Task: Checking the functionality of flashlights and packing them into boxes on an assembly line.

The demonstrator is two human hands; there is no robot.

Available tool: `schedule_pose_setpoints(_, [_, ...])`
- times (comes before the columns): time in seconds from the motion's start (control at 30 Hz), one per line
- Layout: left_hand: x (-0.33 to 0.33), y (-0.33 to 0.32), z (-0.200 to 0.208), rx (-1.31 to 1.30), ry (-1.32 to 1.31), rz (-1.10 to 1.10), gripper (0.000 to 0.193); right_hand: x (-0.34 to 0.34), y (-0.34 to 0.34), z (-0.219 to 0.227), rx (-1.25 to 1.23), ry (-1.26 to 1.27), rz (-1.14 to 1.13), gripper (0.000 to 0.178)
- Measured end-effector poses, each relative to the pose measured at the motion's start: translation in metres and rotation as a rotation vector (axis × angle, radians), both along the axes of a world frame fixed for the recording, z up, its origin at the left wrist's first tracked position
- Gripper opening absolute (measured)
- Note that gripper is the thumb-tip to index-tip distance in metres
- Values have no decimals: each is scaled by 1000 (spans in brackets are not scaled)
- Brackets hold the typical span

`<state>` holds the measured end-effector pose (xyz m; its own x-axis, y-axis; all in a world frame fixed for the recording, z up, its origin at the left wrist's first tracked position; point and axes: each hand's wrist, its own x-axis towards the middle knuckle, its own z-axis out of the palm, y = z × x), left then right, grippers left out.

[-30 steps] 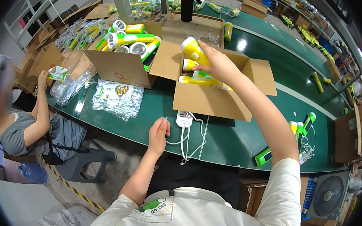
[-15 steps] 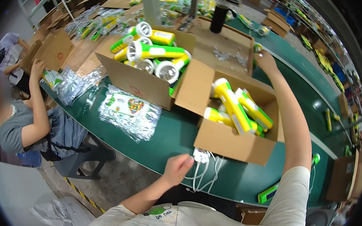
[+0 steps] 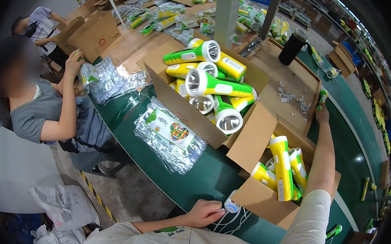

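the right hand (image 3: 322,114) is stretched far out past the near carton (image 3: 263,198) and closes its fingers round a small green-and-yellow torch (image 3: 321,97) at the far right, by the edge of a flat cardboard sheet (image 3: 295,79); the torch stands roughly upright in the grip, its long axis running away from the person. the left hand (image 3: 204,213) lies near the body, fingers curled loosely on a white plug (image 3: 231,206) with its cable on the green desk (image 3: 191,176), just left of the near carton. that carton holds yellow torches (image 3: 283,168) lying lengthwise, near to far. so the held torch is far right of the carton, and the right hand is the nearer one. further left an open box (image 3: 183,107) is heaped with bigger torches, with clear printed bags (image 3: 169,136) beside it. two other people sit at the far left of the long curved desk in a workshop
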<state>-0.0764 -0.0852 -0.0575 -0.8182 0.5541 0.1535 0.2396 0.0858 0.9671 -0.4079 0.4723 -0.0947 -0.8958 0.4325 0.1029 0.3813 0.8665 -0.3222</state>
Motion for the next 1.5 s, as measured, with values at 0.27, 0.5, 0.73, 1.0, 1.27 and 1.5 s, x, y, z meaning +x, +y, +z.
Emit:
schedule_pose_setpoints(0.27, [5,3,-5,58,26,24,28,28,13,46,-453,401,-342,28])
schedule_pose_setpoints(0.5, [9,4,-13,44,90,84,33,106,0,114,-1272,458,-623,34])
schedule_pose_setpoints(0.73, [9,6,-13,83,71,115,38,285,-139,191,-1831,492,83,25])
schedule_pose_setpoints(1.0, [14,5,-17,112,107,139,38,444,-322,184,-1962,408,370,42])
schedule_pose_setpoints(1.27, [15,10,-21,17,150,185,37,497,-376,124,-1782,381,458,69])
schedule_pose_setpoints(1.5, [18,11,-19,-16,137,228,36,518,-382,105,-2067,382,265,54])
